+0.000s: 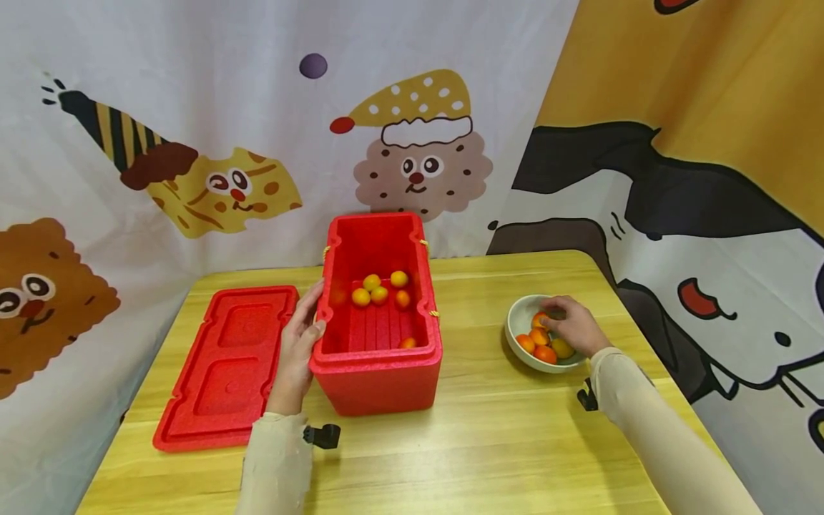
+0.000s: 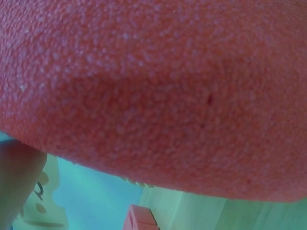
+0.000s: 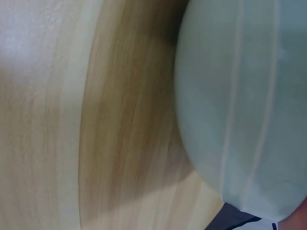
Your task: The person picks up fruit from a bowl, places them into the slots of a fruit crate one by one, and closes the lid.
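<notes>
My left hand rests against the left side of an uncovered red foam box, fingers extended along the outer wall and thumb at the rim. In the left wrist view, the box's red wall fills most of the frame, with a digit at its edge. Several small yellow and orange fruits lie inside the box. At the right, my right hand reaches into a pale green bowl and pinches a small orange fruit. Other orange and yellow fruits lie beneath the fingers.
The red foam lid lies flat on the wooden table, left of the box. Yellow cords show on the box's sides. Behind the table hangs a cartoon-printed curtain, close to the box's far end.
</notes>
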A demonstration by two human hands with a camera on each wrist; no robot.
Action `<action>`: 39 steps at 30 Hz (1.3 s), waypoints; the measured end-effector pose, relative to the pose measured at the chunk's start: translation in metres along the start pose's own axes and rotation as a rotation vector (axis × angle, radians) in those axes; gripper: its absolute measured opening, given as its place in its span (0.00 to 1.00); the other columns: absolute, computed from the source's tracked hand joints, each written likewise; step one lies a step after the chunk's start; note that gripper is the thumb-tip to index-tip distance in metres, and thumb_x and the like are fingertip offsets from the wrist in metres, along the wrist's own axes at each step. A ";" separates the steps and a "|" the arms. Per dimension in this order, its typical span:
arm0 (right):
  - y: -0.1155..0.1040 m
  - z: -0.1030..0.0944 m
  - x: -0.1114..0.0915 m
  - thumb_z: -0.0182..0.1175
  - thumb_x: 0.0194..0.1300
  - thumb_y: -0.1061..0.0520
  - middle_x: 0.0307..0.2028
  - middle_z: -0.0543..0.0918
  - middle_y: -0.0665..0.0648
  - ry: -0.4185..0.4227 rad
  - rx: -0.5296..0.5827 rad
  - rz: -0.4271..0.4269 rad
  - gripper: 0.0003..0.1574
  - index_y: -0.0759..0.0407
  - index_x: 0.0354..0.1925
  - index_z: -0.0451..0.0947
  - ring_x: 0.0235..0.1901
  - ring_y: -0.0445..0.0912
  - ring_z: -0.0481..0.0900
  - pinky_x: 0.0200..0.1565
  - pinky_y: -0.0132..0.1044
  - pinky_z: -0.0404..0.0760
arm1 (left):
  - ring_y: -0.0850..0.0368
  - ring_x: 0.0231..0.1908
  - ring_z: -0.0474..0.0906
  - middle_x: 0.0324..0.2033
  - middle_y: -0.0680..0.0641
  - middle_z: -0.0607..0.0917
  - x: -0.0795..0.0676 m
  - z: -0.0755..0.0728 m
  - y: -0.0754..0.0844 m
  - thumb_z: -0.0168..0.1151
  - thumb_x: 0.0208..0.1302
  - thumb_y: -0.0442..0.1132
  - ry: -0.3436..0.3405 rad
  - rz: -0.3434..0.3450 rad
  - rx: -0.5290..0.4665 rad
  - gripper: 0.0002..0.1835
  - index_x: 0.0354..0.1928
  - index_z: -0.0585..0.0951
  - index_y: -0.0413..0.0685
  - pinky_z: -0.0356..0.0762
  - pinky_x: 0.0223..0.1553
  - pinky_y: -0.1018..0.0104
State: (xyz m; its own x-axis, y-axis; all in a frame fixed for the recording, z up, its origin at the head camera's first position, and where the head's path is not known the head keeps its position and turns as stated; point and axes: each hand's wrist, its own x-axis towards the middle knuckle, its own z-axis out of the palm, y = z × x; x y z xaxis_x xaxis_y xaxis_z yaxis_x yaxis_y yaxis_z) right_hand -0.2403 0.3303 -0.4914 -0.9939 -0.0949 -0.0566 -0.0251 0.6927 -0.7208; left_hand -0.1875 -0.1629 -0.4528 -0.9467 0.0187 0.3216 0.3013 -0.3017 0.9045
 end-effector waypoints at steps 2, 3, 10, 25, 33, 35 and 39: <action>0.000 0.001 0.000 0.62 0.65 0.63 0.54 0.72 0.70 0.000 -0.034 -0.012 0.22 0.72 0.55 0.75 0.54 0.64 0.73 0.58 0.58 0.71 | 0.48 0.67 0.59 0.71 0.43 0.61 0.000 0.000 0.000 0.46 0.64 0.25 -0.003 0.001 0.005 0.33 0.73 0.62 0.39 0.73 0.57 0.63; 0.000 0.002 0.001 0.62 0.64 0.64 0.53 0.72 0.70 -0.002 -0.048 -0.018 0.22 0.72 0.55 0.75 0.53 0.64 0.73 0.58 0.59 0.70 | 0.48 0.67 0.59 0.71 0.44 0.61 0.000 0.000 0.000 0.46 0.64 0.25 -0.004 0.002 0.007 0.33 0.73 0.62 0.39 0.73 0.57 0.63; 0.004 0.005 0.003 0.63 0.62 0.67 0.50 0.73 0.70 -0.014 -0.132 -0.057 0.20 0.72 0.53 0.77 0.50 0.63 0.73 0.57 0.59 0.70 | 0.49 0.67 0.58 0.71 0.43 0.61 0.000 0.001 0.000 0.46 0.64 0.24 -0.003 0.008 0.012 0.33 0.73 0.62 0.38 0.73 0.57 0.64; 0.006 0.010 0.008 0.63 0.64 0.65 0.51 0.77 0.70 -0.052 -0.194 -0.013 0.22 0.71 0.56 0.75 0.50 0.61 0.75 0.56 0.58 0.71 | 0.49 0.68 0.58 0.71 0.44 0.61 0.000 0.001 0.000 0.45 0.64 0.24 0.012 -0.007 0.013 0.33 0.73 0.62 0.38 0.73 0.58 0.63; 0.006 0.011 0.009 0.63 0.63 0.65 0.50 0.77 0.69 -0.062 -0.201 -0.009 0.23 0.71 0.56 0.74 0.48 0.60 0.74 0.56 0.58 0.71 | 0.49 0.67 0.59 0.71 0.45 0.61 -0.001 -0.001 0.001 0.45 0.64 0.24 0.017 -0.017 0.017 0.33 0.73 0.62 0.40 0.74 0.56 0.63; 0.005 0.010 0.009 0.63 0.63 0.65 0.50 0.77 0.69 -0.062 -0.206 -0.009 0.22 0.71 0.55 0.75 0.47 0.60 0.74 0.55 0.58 0.71 | 0.49 0.67 0.59 0.71 0.45 0.61 -0.001 -0.001 0.001 0.45 0.65 0.25 0.016 -0.018 0.016 0.32 0.73 0.62 0.40 0.74 0.56 0.63; 0.004 0.009 0.008 0.64 0.63 0.64 0.49 0.77 0.69 -0.057 -0.211 -0.006 0.22 0.71 0.54 0.75 0.46 0.60 0.74 0.55 0.58 0.71 | 0.49 0.67 0.58 0.72 0.45 0.61 0.000 -0.002 0.001 0.46 0.65 0.26 0.003 -0.009 0.017 0.32 0.73 0.62 0.39 0.74 0.56 0.63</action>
State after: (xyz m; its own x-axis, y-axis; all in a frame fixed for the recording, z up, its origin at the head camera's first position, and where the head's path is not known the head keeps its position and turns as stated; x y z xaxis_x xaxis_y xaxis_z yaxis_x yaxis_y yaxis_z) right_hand -0.2475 0.3256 -0.5014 -0.9860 -0.1359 -0.0962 -0.0591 0.8259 -0.5607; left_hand -0.1871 -0.1651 -0.4526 -0.9497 0.0184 0.3125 0.2946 -0.2848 0.9122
